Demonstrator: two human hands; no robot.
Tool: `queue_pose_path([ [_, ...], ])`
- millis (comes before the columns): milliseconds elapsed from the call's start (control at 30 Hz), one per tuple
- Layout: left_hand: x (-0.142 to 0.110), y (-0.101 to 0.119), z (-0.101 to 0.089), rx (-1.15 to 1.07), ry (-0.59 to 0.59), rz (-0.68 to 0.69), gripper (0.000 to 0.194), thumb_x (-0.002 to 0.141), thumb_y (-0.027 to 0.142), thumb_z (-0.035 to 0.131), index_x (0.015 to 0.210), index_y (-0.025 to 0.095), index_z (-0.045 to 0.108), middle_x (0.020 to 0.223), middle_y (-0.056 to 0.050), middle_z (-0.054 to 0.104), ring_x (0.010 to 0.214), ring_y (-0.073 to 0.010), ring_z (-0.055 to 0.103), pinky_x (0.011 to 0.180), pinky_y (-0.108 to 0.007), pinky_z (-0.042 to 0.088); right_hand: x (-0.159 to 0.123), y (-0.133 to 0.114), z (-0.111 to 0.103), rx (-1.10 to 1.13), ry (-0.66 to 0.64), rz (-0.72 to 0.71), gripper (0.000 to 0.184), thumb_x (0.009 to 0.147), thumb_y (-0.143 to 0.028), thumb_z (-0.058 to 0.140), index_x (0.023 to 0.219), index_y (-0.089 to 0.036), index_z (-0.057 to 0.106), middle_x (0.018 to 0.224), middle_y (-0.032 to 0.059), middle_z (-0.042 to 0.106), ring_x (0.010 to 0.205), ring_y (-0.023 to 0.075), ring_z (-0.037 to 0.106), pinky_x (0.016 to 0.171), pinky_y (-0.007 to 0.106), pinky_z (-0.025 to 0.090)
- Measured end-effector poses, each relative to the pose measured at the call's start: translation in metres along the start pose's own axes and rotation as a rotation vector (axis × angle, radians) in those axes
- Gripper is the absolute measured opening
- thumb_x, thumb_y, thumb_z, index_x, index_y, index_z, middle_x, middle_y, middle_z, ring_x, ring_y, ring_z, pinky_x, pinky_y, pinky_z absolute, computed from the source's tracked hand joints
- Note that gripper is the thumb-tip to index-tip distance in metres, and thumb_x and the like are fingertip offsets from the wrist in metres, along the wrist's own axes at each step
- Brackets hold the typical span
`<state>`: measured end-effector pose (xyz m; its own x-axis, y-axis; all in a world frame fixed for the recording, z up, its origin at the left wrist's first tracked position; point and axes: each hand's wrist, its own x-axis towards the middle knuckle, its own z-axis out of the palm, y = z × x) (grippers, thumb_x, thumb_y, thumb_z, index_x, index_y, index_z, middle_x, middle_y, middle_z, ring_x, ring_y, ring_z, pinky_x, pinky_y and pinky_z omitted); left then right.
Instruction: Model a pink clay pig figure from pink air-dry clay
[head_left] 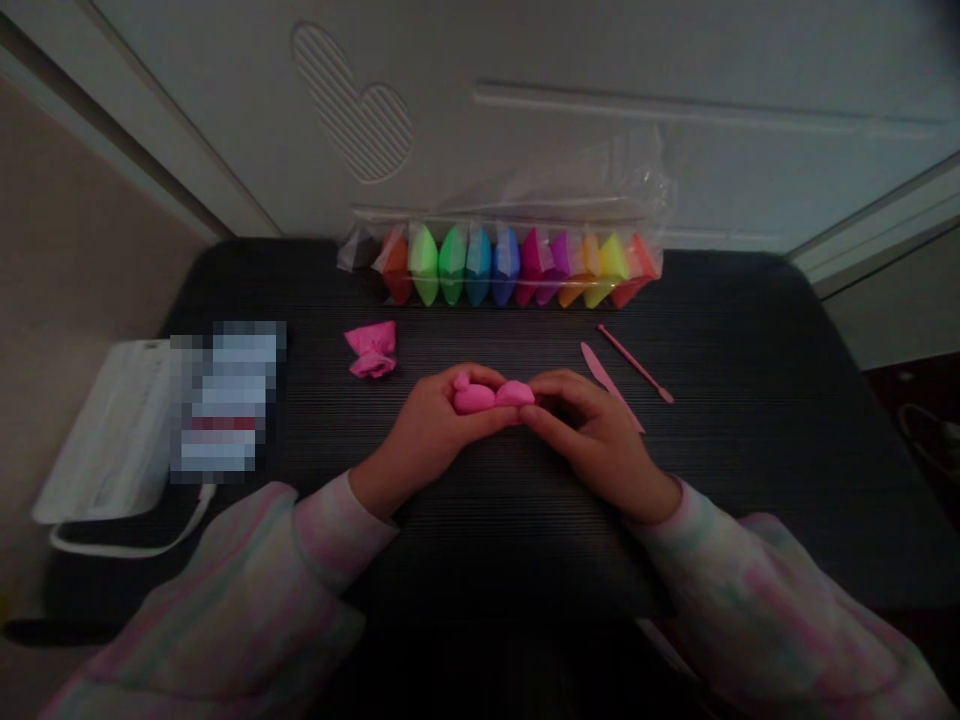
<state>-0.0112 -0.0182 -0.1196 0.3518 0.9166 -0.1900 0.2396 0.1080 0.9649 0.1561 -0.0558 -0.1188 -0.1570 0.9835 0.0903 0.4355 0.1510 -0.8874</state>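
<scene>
Pink modelling clay (475,399) is stretched between my two hands over the middle of the dark table. It has a rounded lump at each end and a small knob on top at the left. My left hand (439,420) is closed around the left lump, thumb along the near side. The fingertips and thumb of my right hand (592,425) pinch the right lump. Just beyond my right hand lie a pink plastic clay knife (611,385) and a thin pink modelling stick (636,363). A crumpled pink wrapper (372,350) rests beyond my left hand.
A clear bag (510,215) of several coloured clay packets stands along the table's (750,420) back edge, against a pale panel with a heart relief (360,110). At the left are a phone (232,400) with a blurred screen, a white power bank (112,430) and a white cable (135,550).
</scene>
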Motion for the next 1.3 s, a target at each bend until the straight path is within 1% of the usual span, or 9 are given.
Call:
queue_pose_path([
  [167, 0.0, -0.001, 0.0, 0.059, -0.047, 0.026, 0.023, 0.063, 0.03, 0.069, 0.08, 0.017, 0.062, 0.078, 0.002, 0.064, 0.072, -0.0131, 0.057, 0.067, -0.024, 0.044, 0.0, 0.0, 0.003, 0.128, 0.012, 0.134, 0.022, 0.074, -0.034, 0.061, 0.092, -0.021, 0.061, 0.081, 0.0012, 0.059, 0.071, 0.0128, 0.054, 0.063, 0.028, 0.043],
  [267, 0.0, -0.001, 0.0, 0.026, -0.052, 0.027, 0.022, 0.064, 0.031, 0.068, 0.08, 0.017, 0.063, 0.077, 0.001, 0.065, 0.072, -0.0135, 0.058, 0.067, -0.024, 0.044, 0.0, -0.001, 0.002, 0.202, -0.01, 0.192, 0.018, 0.073, -0.033, 0.062, 0.086, -0.021, 0.062, 0.077, 0.0004, 0.06, 0.071, 0.013, 0.055, 0.063, 0.028, 0.043],
  [467, -0.002, -0.002, 0.001, 0.009, -0.008, 0.039, 0.02, 0.068, 0.034, 0.065, 0.078, 0.018, 0.065, 0.076, 0.001, 0.066, 0.07, -0.0131, 0.058, 0.065, -0.023, 0.044, 0.0, -0.004, 0.004, 0.321, 0.026, 0.222, 0.011, 0.074, -0.03, 0.061, 0.079, -0.02, 0.061, 0.074, -0.0015, 0.062, 0.069, 0.011, 0.056, 0.064, 0.026, 0.044],
  [633, -0.001, -0.006, 0.001, -0.043, 0.039, 0.027, 0.019, 0.067, 0.035, 0.066, 0.076, 0.018, 0.065, 0.075, 0.001, 0.066, 0.07, -0.0129, 0.058, 0.066, -0.023, 0.044, 0.0, -0.005, 0.007, 0.467, 0.005, 0.25, 0.016, 0.073, -0.028, 0.062, 0.088, -0.023, 0.061, 0.081, -0.0019, 0.066, 0.076, 0.0112, 0.06, 0.07, 0.026, 0.047],
  [767, 0.0, -0.009, 0.001, -0.157, 0.05, 0.022, 0.019, 0.067, 0.033, 0.068, 0.079, 0.018, 0.065, 0.078, 0.002, 0.065, 0.072, -0.0114, 0.057, 0.068, -0.022, 0.043, 0.001, -0.004, 0.006, 0.441, -0.007, 0.277, 0.011, 0.072, -0.027, 0.063, 0.083, -0.022, 0.062, 0.078, -0.0025, 0.067, 0.073, 0.0103, 0.06, 0.068, 0.024, 0.047],
  [900, 0.0, -0.008, 0.001, -0.136, -0.021, -0.011, 0.029, 0.063, 0.031, 0.071, 0.087, 0.018, 0.062, 0.084, 0.001, 0.064, 0.075, -0.012, 0.057, 0.069, -0.023, 0.044, 0.002, -0.002, 0.006, 0.424, 0.056, 0.271, 0.007, 0.072, -0.025, 0.064, 0.078, -0.021, 0.063, 0.074, -0.0034, 0.065, 0.068, 0.0086, 0.058, 0.064, 0.022, 0.046],
  [1000, 0.001, -0.007, 0.0, -0.125, -0.053, -0.033, 0.029, 0.065, 0.031, 0.07, 0.088, 0.017, 0.06, 0.084, 0.0, 0.062, 0.074, -0.0129, 0.056, 0.07, -0.026, 0.044, 0.003, -0.002, 0.006, 0.446, 0.079, 0.286, 0.01, 0.071, -0.025, 0.065, 0.079, -0.021, 0.062, 0.073, -0.0036, 0.063, 0.067, 0.0082, 0.057, 0.063, 0.022, 0.045],
  [1167, 0.002, -0.01, 0.001, -0.183, 0.006, -0.002, 0.031, 0.062, 0.027, 0.071, 0.088, 0.018, 0.057, 0.085, 0.001, 0.059, 0.075, -0.0118, 0.055, 0.07, -0.024, 0.044, 0.003, -0.003, 0.008, 0.447, 0.005, 0.33, 0.014, 0.069, -0.026, 0.066, 0.08, -0.02, 0.059, 0.071, -0.0039, 0.059, 0.064, 0.0074, 0.053, 0.06, 0.022, 0.042],
  [1300, 0.003, -0.013, 0.004, -0.365, 0.024, 0.002, 0.039, 0.062, 0.02, 0.071, 0.097, 0.021, 0.053, 0.081, 0.004, 0.057, 0.071, -0.0083, 0.054, 0.067, -0.02, 0.043, 0.002, -0.002, 0.008, 0.473, -0.031, 0.335, 0.013, 0.072, -0.027, 0.063, 0.08, -0.019, 0.057, 0.074, -0.0035, 0.059, 0.067, 0.0074, 0.054, 0.063, 0.022, 0.043],
])
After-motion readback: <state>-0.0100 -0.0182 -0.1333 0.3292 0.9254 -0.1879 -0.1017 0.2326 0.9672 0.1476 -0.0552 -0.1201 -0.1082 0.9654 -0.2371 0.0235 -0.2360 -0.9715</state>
